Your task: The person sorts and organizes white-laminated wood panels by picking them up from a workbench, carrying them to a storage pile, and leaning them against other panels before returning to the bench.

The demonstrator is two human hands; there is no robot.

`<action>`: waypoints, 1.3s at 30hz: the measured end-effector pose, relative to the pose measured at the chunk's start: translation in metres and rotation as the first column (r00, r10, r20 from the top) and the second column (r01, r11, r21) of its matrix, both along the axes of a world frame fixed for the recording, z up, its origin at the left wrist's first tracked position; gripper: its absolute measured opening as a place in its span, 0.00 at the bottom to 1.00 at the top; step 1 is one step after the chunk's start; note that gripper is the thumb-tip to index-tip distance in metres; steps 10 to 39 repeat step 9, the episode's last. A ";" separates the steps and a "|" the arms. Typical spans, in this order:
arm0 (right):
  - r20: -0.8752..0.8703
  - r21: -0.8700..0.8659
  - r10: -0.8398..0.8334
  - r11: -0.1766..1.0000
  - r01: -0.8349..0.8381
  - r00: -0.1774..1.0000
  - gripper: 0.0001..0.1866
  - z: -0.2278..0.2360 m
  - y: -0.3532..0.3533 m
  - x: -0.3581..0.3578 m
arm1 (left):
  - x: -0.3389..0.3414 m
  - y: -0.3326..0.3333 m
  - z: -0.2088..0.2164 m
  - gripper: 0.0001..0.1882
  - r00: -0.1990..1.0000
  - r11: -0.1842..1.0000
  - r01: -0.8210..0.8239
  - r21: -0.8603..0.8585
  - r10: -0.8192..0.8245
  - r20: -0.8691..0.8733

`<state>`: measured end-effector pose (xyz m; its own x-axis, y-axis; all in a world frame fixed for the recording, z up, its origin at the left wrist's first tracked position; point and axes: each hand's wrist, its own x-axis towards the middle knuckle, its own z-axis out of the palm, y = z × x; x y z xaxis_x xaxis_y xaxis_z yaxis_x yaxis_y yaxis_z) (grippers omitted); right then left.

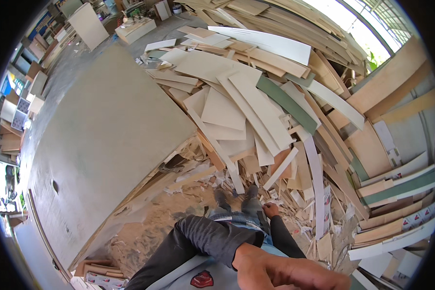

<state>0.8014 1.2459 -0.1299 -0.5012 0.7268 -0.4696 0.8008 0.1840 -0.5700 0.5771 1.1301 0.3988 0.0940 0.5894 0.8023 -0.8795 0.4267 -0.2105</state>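
My left arm bends across my body in a dark sleeve. My left hand (287,273) is close up at the lower edge of the view, its fingers curled together; anything inside them is hidden. My right hand (270,209) hangs low beside my right leg, fingers curled in, with nothing visible in it. It is nearest to the scrap pieces on the floor. A large grey board (116,140) with a dark hole stands to my left, apart from both hands. Ahead of my shoes lies a heap of cut board offcuts (224,108), mostly white and pale brown.
A green strip (287,104) lies across the heap. Long planks (295,29) are stacked behind it. More boards (396,188) lean and lie at the right. Wood dust and chips (164,217) cover the floor by my feet. A white cabinet (88,26) stands far left.
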 end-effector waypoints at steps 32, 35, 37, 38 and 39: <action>0.022 0.009 -0.029 1.000 0.029 0.999 0.16 0.009 -0.009 0.000 | 0.036 0.007 -0.011 0.24 0.983 0.954 -0.169 0.248 0.146 0.107; 0.022 0.009 -0.029 1.000 0.029 0.999 0.16 0.009 -0.009 0.000 | 0.036 0.007 -0.011 0.24 0.983 0.954 -0.169 0.248 0.146 0.107; 0.022 0.009 -0.029 1.000 0.029 0.999 0.16 0.009 -0.009 0.000 | 0.036 0.007 -0.011 0.24 0.983 0.954 -0.169 0.248 0.146 0.107; 0.022 0.009 -0.029 1.000 0.029 0.999 0.16 0.009 -0.009 0.000 | 0.036 0.007 -0.011 0.24 0.983 0.954 -0.169 0.248 0.146 0.107; 0.022 0.009 -0.029 1.000 0.029 0.999 0.16 0.009 -0.009 0.000 | 0.036 0.007 -0.011 0.24 0.983 0.954 -0.169 0.248 0.146 0.107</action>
